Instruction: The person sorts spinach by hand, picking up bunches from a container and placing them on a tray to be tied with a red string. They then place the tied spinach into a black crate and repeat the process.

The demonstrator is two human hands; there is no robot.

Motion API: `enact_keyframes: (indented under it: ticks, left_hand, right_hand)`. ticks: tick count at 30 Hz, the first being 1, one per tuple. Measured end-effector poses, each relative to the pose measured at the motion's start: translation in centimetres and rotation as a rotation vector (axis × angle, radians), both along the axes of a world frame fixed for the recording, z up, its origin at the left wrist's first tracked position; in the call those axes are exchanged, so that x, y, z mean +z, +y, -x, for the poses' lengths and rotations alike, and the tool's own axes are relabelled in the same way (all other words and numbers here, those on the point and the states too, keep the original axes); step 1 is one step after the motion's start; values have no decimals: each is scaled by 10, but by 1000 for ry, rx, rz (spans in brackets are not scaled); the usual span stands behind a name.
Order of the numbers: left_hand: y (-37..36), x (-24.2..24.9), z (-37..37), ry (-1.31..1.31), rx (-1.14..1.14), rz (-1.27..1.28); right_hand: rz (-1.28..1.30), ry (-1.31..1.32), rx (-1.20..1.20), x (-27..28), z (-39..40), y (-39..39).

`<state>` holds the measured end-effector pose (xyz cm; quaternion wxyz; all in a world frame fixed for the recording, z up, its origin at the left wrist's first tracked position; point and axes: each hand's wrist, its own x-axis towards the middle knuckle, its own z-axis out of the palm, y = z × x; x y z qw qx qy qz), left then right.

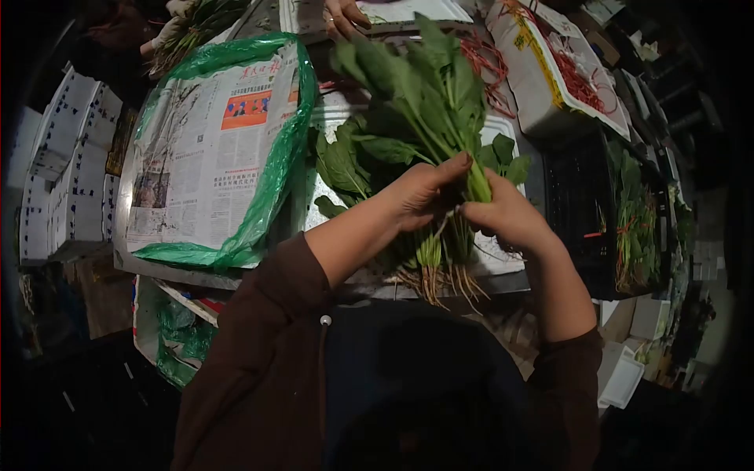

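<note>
A bunch of leafy greens that looks like spinach [424, 94] is upright in front of me, leaves pointing away. My right hand [506, 216] is closed around its stems. From the other side my left hand [428, 192] is closed on the same stems, its thumb pressed along them. Beneath both hands more loose spinach [428, 255] lies with pinkish roots toward me, on a white foam tray [503, 255]. Some leaves [342, 165] spread out to the left of my wrist. My fingers under the bunch are partly hidden.
On the left sits a box lined with newspaper [224, 157] and green plastic [294, 149]. Red ties [483, 67] lie behind the greens, more in a foam box [542, 78]. A black crate [577, 212] holds tied bunches [636, 220]. Other people's hands [343, 16] show at the far side.
</note>
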<state>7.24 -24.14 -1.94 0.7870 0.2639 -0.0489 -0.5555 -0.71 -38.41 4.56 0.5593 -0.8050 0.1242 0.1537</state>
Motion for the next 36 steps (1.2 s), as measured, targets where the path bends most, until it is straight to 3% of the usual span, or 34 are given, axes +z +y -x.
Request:
enact_keyframes:
  ticks: [2,5,7,9,13,15,16,18,19,22,23,25,32,36]
  left_hand:
    - [-9,8,-16,-81,127,-26]
    - [-11,15,-60,-27,359,31]
    - [-11,15,-101,0,525,95]
    - [-12,14,-138,48,679,144]
    - [-23,13,-209,359,891,147]
    - [-17,-6,-244,396,840,446]
    - [-9,0,-245,392,839,443]
    - [8,22,-239,242,620,706]
    - [9,19,-245,403,564,811]
    - [7,9,-258,199,729,609]
    - [7,9,-262,205,723,603]
    - [7,8,-273,385,762,275]
    - [23,14,-309,275,679,232]
    - [40,27,-324,110,787,123]
  right_hand:
    - [403,-168,103,-3,-15,12]
    - [385,-182,131,29,-22,19]
    - [446,-266,101,19,-15,15]
    - [314,-149,85,11,-12,11]
    - [357,-24,290,-9,-11,6]
    - [349,-35,285,-17,-10,3]
    - [340,-42,277,-19,-9,2]
    - [339,-36,280,-22,-9,0]
    - [342,-27,284,-23,-10,-1]
    - [295,-5,272,-28,-12,-3]
    - [291,1,265,-31,-13,-5]
    - [268,11,245,-38,-15,-8]
    - [231,-6,240,-39,-19,-8]
    - [232,-41,256,-38,-17,-6]
